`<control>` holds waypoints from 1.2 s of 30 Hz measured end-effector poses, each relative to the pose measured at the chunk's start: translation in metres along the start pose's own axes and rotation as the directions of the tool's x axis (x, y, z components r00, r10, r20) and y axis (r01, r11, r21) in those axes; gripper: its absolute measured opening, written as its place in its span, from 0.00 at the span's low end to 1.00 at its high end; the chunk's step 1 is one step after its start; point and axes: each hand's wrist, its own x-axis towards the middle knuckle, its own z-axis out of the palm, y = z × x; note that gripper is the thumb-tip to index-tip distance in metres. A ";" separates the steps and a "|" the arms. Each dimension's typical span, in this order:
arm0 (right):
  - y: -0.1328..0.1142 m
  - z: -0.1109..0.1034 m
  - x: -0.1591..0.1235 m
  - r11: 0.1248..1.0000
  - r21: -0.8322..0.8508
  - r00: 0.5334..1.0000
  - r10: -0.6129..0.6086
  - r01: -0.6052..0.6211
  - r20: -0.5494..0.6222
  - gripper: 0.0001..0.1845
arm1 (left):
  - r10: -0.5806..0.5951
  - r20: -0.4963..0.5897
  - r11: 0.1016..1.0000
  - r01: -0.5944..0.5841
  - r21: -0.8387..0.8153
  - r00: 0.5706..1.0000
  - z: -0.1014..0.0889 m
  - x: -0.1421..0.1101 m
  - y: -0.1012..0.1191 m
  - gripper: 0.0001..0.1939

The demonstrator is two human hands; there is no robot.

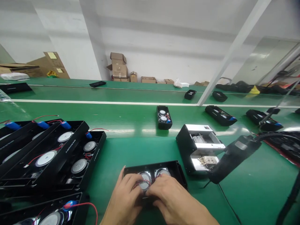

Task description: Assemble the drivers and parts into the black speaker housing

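- Big black boxes (pixel 78 147) sit by the left edge of the green table (pixel 112 153).
- The left hand (pixel 126 192) bends its fingers over a small black box (pixel 175 169); I can't tell if they pinch anything.
- That box lies by the middle of the table's near edge.
- The right hand (pixel 170 193) curls over it too, grip hidden.
- A black-and-white machine (pixel 198 150) stands just beside.

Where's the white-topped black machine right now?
In the head view, the white-topped machine stands on the green bench right of centre, beyond and right of the right hand, with the black cylindrical tool at its right.
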 end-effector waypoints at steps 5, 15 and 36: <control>-0.024 -0.015 0.008 0.967 -0.253 0.997 0.040 -0.024 0.059 0.20 | -0.303 0.269 0.944 0.326 -0.044 0.914 -0.031 0.033 0.012 0.09; -0.002 -0.070 0.053 0.987 0.041 0.985 0.154 -0.157 0.073 0.17 | -0.325 0.597 0.813 0.539 -0.219 0.733 -0.064 0.102 -0.037 0.18; 0.011 -0.068 0.052 0.995 0.022 0.995 0.100 -0.100 -0.004 0.17 | -0.273 0.682 0.724 0.612 -0.319 0.679 -0.057 0.114 -0.048 0.16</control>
